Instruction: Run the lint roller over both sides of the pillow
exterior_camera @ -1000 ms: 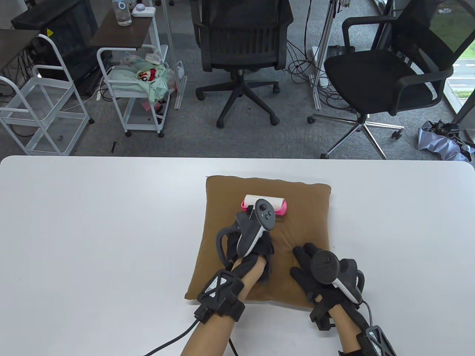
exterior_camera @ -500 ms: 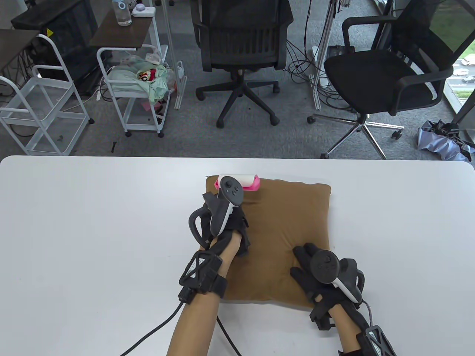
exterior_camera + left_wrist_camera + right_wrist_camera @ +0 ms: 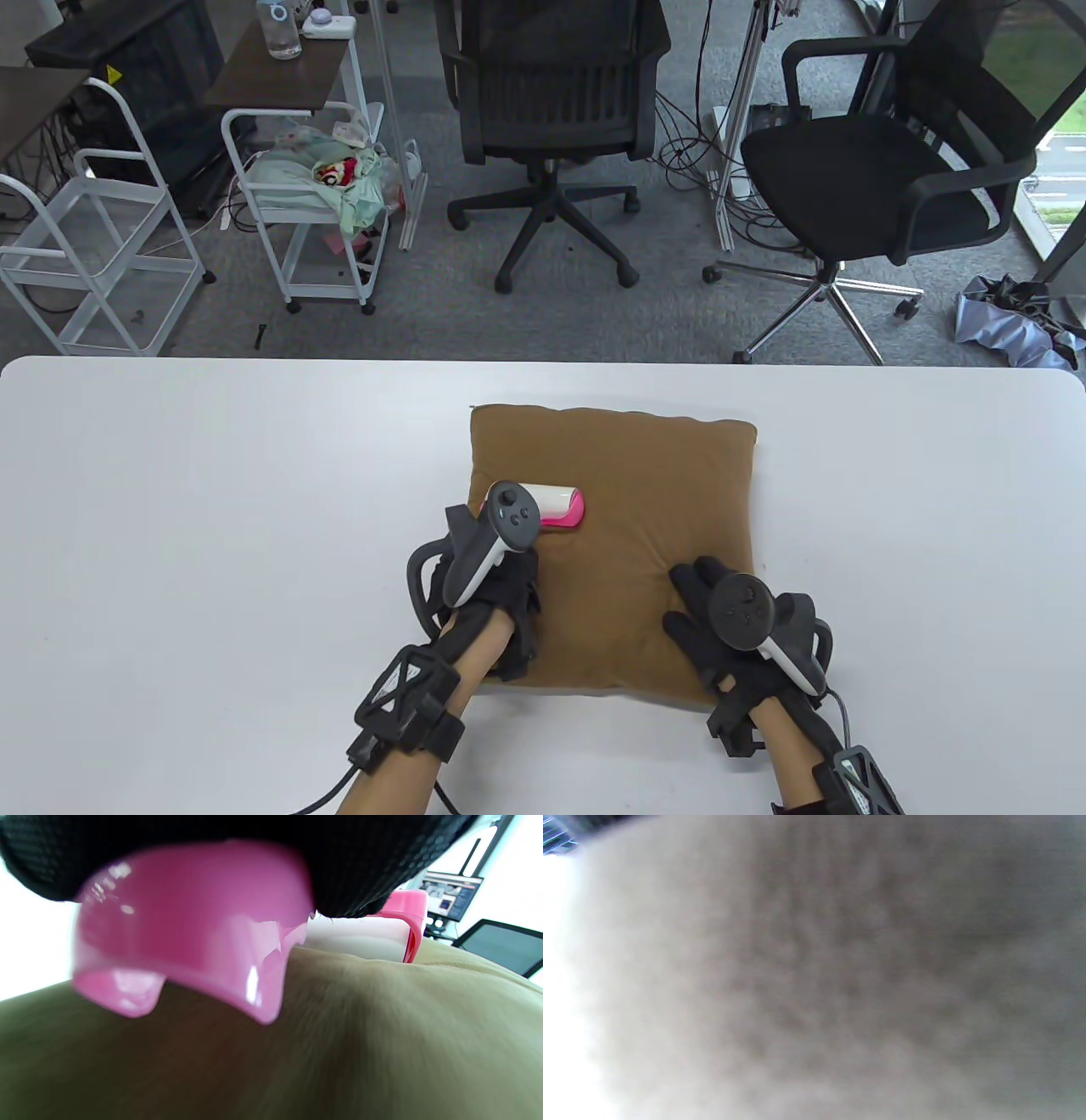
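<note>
Pillow: a brown square pillow [image 3: 645, 509] lies flat on the white desk [image 3: 212, 526], near the desk's middle, one broad face up.

Lint roller: a pink-framed lint roller [image 3: 551, 504] with a white sticky drum rests on the pillow's left half, drum crosswise — touching the fabric. In the left wrist view the pink handle [image 3: 191, 933] fills the upper part of the picture, with the white drum beyond it pressed onto the brown cloth [image 3: 382, 1035].

Left hand: the left hand [image 3: 492, 586], black-gloved with a tracker on its back, sits over the pillow's near-left part and grips the roller's handle; the gloved fingers [image 3: 360, 861] are wrapped over the pink plastic.

Right hand: the right hand [image 3: 730, 628] rests on the pillow's near-right corner, fingers spread flat and pressing the fabric, holding nothing. Its wrist camera shows only a blurred grey-brown surface, too close to read.

Desk: white, rounded corners — the pillow and both forearms are on it, and a black cable [image 3: 339, 785] trails from the left wrist.

Behind the desk: two black office chairs [image 3: 551, 110] and white wire carts [image 3: 314, 195] stand on grey carpet.
</note>
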{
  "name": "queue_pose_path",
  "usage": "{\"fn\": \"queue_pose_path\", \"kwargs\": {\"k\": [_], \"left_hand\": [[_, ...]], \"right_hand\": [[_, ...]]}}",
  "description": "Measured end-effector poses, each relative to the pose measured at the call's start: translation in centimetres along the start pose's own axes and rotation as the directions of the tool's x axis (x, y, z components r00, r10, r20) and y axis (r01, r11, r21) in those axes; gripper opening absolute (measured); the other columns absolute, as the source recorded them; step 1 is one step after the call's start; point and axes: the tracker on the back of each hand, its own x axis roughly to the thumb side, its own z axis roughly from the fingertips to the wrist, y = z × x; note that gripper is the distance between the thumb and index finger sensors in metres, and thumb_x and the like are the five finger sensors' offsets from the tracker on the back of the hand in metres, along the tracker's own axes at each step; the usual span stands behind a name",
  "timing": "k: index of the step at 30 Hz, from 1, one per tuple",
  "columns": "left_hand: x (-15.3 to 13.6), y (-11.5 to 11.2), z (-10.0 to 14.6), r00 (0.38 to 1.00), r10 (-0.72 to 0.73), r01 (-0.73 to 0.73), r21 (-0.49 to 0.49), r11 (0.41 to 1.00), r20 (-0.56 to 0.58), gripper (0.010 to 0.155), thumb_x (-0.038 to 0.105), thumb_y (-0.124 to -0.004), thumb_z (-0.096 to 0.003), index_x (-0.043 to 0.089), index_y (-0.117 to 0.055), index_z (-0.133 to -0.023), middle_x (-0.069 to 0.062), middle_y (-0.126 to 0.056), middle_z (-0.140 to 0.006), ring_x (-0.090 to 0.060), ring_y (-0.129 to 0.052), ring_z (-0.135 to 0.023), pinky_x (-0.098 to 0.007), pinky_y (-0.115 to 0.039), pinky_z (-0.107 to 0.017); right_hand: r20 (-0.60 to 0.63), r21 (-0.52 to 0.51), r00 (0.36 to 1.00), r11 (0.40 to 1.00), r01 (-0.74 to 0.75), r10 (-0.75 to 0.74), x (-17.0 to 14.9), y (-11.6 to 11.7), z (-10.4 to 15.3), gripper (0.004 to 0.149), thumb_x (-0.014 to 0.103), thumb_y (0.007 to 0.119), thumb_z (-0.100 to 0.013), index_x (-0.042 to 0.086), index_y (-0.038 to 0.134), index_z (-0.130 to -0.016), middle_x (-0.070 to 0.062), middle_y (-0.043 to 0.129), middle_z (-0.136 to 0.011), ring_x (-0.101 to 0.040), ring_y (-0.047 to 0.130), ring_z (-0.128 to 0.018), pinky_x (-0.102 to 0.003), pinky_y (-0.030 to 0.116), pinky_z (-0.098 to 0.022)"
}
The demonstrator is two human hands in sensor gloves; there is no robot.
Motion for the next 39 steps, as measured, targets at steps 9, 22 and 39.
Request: {"fn": "queue_pose_path", "kwargs": {"k": [9, 22, 39], "left_hand": [[-3.8, 0.0, 6.3, 0.999, -0.002, 0.007, -0.114, 0.993, 0.045, 0.064, 0.037, -0.081, -0.0370, 0.018, -0.063, -0.096, -0.015, -0.100, -0.073, -0.032, -0.107, -0.035, -0.056, -0.084, -0.038], [-6.2, 0.3, 8.2, 0.999, 0.043, -0.039, -0.171, 0.984, 0.016, 0.064, 0.038, -0.081, -0.0373, 0.021, -0.064, -0.096, -0.014, -0.099, -0.074, -0.032, -0.107, -0.037, -0.055, -0.084, -0.039], [0.0, 1.1, -4.2, 0.996, 0.057, -0.056, 0.013, 0.998, -0.076, 0.063, 0.038, -0.081, -0.0376, 0.024, -0.063, -0.097, -0.013, -0.098, -0.077, -0.033, -0.106, -0.040, -0.056, -0.082, -0.042]], "right_hand": [[0.000, 0.001, 1.000, 1.000, -0.002, 0.002, 0.0, 0.1, 0.1, 0.061, 0.058, 0.075, -0.039, 0.041, 0.064, -0.096, 0.006, 0.060, -0.115, -0.025, 0.063, -0.102, -0.050, 0.062, -0.073], [-0.001, 0.024, 1.000, 1.000, 0.016, -0.016, -0.1, 0.2, 0.1, 0.060, 0.057, 0.077, -0.038, 0.042, 0.065, -0.096, 0.008, 0.060, -0.115, -0.025, 0.062, -0.103, -0.050, 0.061, -0.074], [-0.012, 0.057, 0.999, 0.998, 0.034, -0.033, -0.2, 0.3, -0.1, 0.059, 0.055, 0.078, -0.039, 0.042, 0.065, -0.095, 0.010, 0.059, -0.116, -0.023, 0.061, -0.104, -0.050, 0.060, -0.075]]}}
